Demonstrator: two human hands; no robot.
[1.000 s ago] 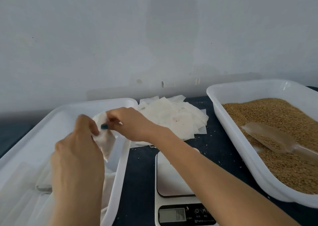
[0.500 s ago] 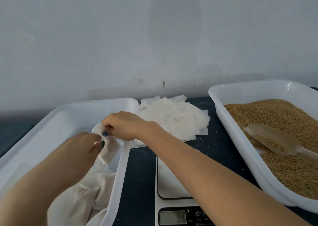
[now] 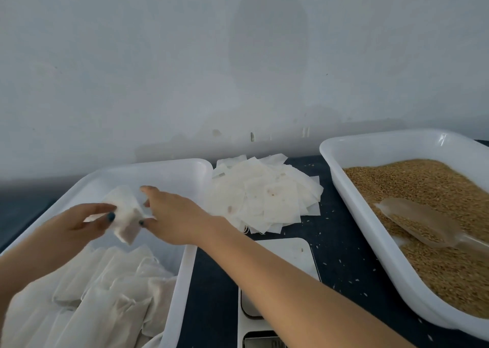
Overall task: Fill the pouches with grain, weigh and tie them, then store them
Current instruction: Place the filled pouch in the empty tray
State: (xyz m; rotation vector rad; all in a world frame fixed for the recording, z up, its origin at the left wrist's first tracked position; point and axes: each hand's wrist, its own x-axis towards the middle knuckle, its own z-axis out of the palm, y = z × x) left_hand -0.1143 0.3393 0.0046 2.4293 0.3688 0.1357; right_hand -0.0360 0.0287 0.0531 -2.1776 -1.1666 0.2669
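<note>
Left hand pinches one pouch by its side, thumb in front. Right hand is mostly spread open, only the thumb tip touching the other edge. Pouch hangs over the white tray, long axis steeply tilted, fuller end pointing down at the filled pouches lying there. Scale and the empty pouches sit just to the right on the dark surface.

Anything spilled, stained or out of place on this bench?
Yes: loose grains lie scattered on the dark table between the scale and the grain tray, outside it. A few empty pouches in the pile show brownish spots.
</note>
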